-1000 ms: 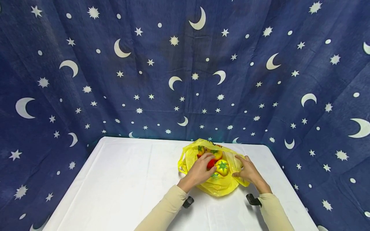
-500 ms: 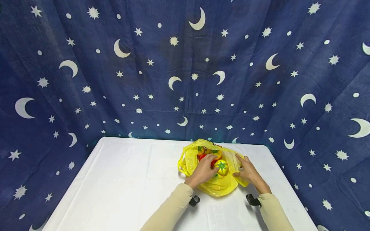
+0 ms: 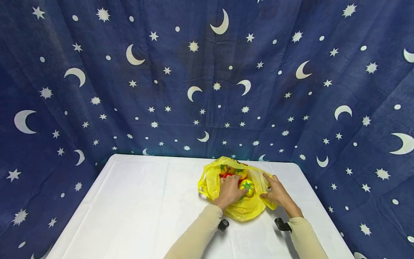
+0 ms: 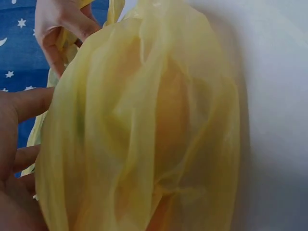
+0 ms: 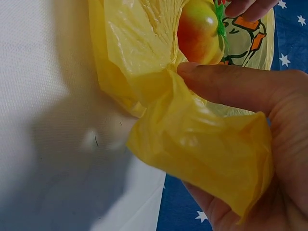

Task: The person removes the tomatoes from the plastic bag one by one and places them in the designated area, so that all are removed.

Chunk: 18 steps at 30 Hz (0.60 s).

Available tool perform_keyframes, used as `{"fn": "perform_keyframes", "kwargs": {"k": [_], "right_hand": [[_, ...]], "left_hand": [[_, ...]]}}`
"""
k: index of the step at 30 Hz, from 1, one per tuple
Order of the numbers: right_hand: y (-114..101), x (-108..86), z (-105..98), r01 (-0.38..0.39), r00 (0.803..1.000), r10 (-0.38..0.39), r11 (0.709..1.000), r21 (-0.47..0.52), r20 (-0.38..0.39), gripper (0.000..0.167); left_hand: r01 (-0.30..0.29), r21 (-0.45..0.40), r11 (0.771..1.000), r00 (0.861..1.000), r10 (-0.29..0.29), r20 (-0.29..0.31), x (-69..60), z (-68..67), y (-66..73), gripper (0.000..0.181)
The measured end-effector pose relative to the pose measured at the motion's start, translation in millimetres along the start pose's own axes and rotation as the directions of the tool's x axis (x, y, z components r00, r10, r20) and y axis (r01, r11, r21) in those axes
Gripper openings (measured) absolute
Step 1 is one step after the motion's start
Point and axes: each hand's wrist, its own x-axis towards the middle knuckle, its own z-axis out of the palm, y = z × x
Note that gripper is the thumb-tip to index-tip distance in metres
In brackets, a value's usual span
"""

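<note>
A thin yellow plastic bag lies toward one o'clock on the white table. The right hand grips its three-o'clock edge; the left hand reaches inside — whether gripping, I cannot tell. Slackened fingers could let plastic sag over the round yellow, green-topped fruit.

Has a bag on a table, right of the middle and near the back edge. Has a curtain behind the table and along its left and right sides. Has the left hand at the bag's mouth, from the front left; holds the bag's right edge in the right hand. Shows 1 fruit inside, between the 2 hands, with other fruits farther back. Carries 1 wrist device just right of the left sleeve, 1 just left of the right sleeve.
</note>
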Motion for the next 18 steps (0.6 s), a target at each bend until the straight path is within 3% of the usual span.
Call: {"fn": "perform_keyframes", "kwargs": {"k": [9,18], "right_hand": [[1.9,0.4,1.4,0.015,1.000,-0.015,1.000,0.001,-0.007,0.095],[3.7,2.2,2.5,-0.010,1.000,0.010,1.000,0.006,0.001,0.095]], "left_hand": [[-0.027,0.187,0.982,0.995,0.044,-0.088,5.5,15.9,3.8,0.060],[0.004,0.294,0.956,0.998,0.014,-0.059,9.2,20.1,8.9,0.059]]}}
